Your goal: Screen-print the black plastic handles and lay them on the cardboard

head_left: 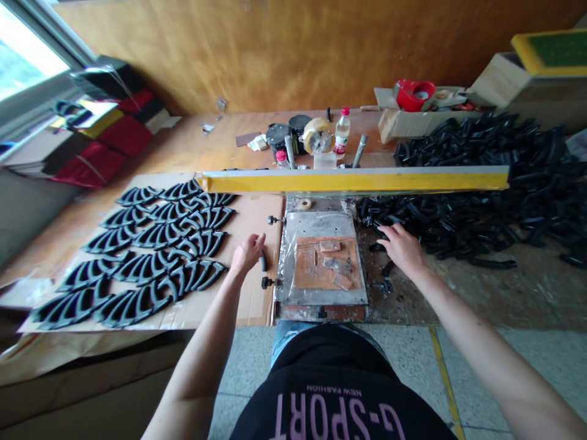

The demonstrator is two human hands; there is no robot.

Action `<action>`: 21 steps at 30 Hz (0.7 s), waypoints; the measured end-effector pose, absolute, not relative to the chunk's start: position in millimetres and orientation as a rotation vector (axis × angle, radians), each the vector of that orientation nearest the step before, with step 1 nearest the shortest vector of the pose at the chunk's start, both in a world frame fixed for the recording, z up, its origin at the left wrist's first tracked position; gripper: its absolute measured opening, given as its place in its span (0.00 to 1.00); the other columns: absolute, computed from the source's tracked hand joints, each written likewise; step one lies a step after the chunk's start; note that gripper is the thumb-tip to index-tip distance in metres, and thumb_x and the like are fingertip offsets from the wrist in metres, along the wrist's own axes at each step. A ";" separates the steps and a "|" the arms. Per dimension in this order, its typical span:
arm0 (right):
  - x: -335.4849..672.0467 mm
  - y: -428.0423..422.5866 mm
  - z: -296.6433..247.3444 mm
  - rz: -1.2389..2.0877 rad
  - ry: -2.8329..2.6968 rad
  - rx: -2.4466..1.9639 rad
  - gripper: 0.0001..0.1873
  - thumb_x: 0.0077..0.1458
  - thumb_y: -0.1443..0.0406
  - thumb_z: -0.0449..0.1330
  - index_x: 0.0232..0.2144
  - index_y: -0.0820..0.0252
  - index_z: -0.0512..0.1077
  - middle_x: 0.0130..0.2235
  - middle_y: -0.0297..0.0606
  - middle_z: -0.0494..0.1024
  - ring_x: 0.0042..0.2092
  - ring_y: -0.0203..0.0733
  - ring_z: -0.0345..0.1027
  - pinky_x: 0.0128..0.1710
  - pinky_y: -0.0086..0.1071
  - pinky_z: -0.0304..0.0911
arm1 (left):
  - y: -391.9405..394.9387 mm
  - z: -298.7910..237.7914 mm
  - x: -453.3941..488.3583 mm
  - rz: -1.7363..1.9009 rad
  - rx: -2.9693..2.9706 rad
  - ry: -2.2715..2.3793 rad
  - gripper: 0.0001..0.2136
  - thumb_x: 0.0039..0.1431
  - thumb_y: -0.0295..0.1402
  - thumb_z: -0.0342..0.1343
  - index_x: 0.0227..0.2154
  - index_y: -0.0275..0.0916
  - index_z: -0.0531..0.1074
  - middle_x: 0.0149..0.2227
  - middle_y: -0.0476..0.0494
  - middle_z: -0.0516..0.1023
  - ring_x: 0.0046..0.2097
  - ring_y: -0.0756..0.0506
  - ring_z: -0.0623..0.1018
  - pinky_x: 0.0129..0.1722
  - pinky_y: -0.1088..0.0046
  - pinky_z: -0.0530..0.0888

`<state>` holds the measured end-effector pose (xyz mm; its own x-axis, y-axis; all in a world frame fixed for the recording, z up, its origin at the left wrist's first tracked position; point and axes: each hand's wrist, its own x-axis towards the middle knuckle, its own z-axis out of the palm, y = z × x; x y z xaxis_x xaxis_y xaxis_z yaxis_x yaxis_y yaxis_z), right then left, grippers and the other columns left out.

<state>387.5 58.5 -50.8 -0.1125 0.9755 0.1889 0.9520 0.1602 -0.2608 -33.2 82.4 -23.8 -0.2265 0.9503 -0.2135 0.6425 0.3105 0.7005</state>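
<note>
My left hand [246, 255] hangs over a brown cardboard sheet [257, 214], its fingertips beside a small black curved piece [263, 261]. The sheet carries several rows of black fan-shaped rubber pieces [197, 276]. My right hand [402, 246] rests with spread fingers at the edge of a big heap of black curved pieces [477, 214]. Between my hands lies a metal plate [293, 227] wrapped in plastic, bearing an orange pad [325, 264]. Above it runs a raised yellow-edged frame [353, 181].
Tins, a tape roll [317, 135] and a plastic bottle [342, 134] stand at the back of the wooden bench. A red tape dispenser [415, 95] sits on a cardboard box to the right. Red and black stacks lie by the window at left.
</note>
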 end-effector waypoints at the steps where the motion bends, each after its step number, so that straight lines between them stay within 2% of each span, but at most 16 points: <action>1: 374.6 59.6 -44.0 0.188 -2.070 -1.769 0.11 0.58 0.61 0.58 0.43 0.58 0.73 0.42 0.45 0.74 0.40 0.46 0.68 0.38 0.37 0.63 | 88.5 -7.6 -25.4 0.789 1.401 1.875 0.20 0.59 0.53 0.47 0.36 0.40 0.71 0.27 0.45 0.76 0.26 0.48 0.75 0.26 0.74 0.68; 3: 345.5 61.3 -36.8 0.381 -1.939 -1.648 0.10 0.55 0.57 0.62 0.34 0.58 0.71 0.36 0.40 0.75 0.36 0.44 0.69 0.37 0.35 0.63 | 100.7 27.2 -5.5 1.176 1.365 1.618 0.21 0.60 0.54 0.45 0.40 0.42 0.70 0.28 0.47 0.75 0.23 0.51 0.72 0.22 0.76 0.66; 6: 312.4 61.4 -38.8 0.579 -1.698 -1.636 0.14 0.50 0.54 0.63 0.29 0.56 0.67 0.28 0.34 0.73 0.30 0.41 0.69 0.33 0.34 0.63 | 111.6 70.5 23.8 1.552 1.269 1.321 0.20 0.61 0.53 0.45 0.33 0.41 0.68 0.22 0.50 0.71 0.19 0.53 0.66 0.18 0.77 0.62; 9: 306.3 57.5 -41.0 0.633 -1.585 -1.654 0.14 0.50 0.53 0.63 0.29 0.56 0.66 0.26 0.32 0.72 0.29 0.41 0.68 0.31 0.33 0.63 | 110.2 86.8 38.7 1.579 1.237 1.270 0.20 0.62 0.51 0.45 0.25 0.40 0.66 0.19 0.50 0.68 0.17 0.54 0.64 0.17 0.77 0.61; 16: 296.5 41.1 -43.1 0.624 -1.602 -1.505 0.11 0.52 0.57 0.63 0.31 0.57 0.68 0.32 0.35 0.74 0.33 0.41 0.69 0.34 0.32 0.65 | 104.0 77.0 41.5 1.583 1.167 1.223 0.21 0.61 0.54 0.47 0.25 0.40 0.64 0.23 0.48 0.72 0.20 0.53 0.67 0.18 0.78 0.63; 19: 283.8 35.0 -61.9 0.584 -1.825 -1.439 0.07 0.59 0.63 0.57 0.37 0.57 0.73 0.36 0.37 0.74 0.37 0.40 0.70 0.38 0.32 0.65 | 105.3 78.2 41.7 1.581 1.168 1.243 0.21 0.61 0.53 0.48 0.25 0.40 0.64 0.23 0.48 0.73 0.21 0.53 0.68 0.18 0.79 0.63; 21: 281.6 32.3 -73.5 0.482 -2.090 -1.422 0.14 0.62 0.67 0.52 0.44 0.54 0.76 0.40 0.39 0.74 0.40 0.40 0.69 0.41 0.32 0.64 | 104.8 78.4 40.9 1.564 1.182 1.255 0.20 0.60 0.52 0.49 0.26 0.40 0.66 0.24 0.47 0.74 0.22 0.53 0.70 0.18 0.79 0.63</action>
<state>281.6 32.3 -73.5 -0.2801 0.9278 0.2464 0.7262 0.3727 -0.5777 40.9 104.8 78.4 -0.2515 0.9504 0.1831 -0.0269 -0.1960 0.9802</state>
